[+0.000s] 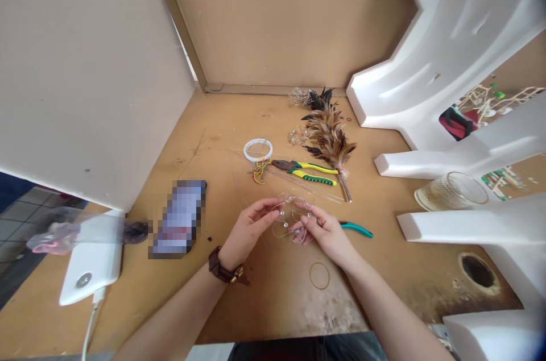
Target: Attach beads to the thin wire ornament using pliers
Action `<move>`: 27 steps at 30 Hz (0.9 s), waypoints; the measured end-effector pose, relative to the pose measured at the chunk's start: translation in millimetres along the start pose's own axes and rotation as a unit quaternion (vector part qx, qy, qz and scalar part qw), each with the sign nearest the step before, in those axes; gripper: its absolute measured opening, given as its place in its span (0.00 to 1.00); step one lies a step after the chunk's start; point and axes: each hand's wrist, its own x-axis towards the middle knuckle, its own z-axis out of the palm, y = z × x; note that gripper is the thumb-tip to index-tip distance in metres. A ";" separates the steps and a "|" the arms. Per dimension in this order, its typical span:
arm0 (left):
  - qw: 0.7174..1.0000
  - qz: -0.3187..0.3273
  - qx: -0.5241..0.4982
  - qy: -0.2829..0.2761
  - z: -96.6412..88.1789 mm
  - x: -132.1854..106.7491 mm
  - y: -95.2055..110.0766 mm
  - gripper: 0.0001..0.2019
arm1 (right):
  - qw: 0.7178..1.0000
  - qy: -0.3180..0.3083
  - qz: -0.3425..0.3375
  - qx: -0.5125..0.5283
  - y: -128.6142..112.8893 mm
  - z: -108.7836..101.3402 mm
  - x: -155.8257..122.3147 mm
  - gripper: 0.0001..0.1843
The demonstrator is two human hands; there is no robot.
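While the left hand (246,228) and right hand (326,234) hold it between them above the tan wooden tabletop (273,304), a loose loop of thin silvery wire strung with small clear beads (294,219) lies crosswise, its longer axis running left to right. The curled fingers (267,207) of both hands close on its opposite sides, neither hand clearly nearer; teal-handled pliers (356,229) lie just beyond the right hand.

We pinch a beaded wire loop (294,216) between our left hand (247,230) and right hand (326,233), above the counter (273,304). Yellow-and-green pliers (305,172) and a feather duster (328,136) lie beyond; teal-handled pliers (356,229) sit just beside our right hand.
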 end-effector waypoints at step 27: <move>0.966 -0.122 -0.218 -0.071 7.5 -2.3 -6.2 0.07 | 0.987 -0.024 -0.132 -0.083 -3.9 -3.3 -6.7 0.31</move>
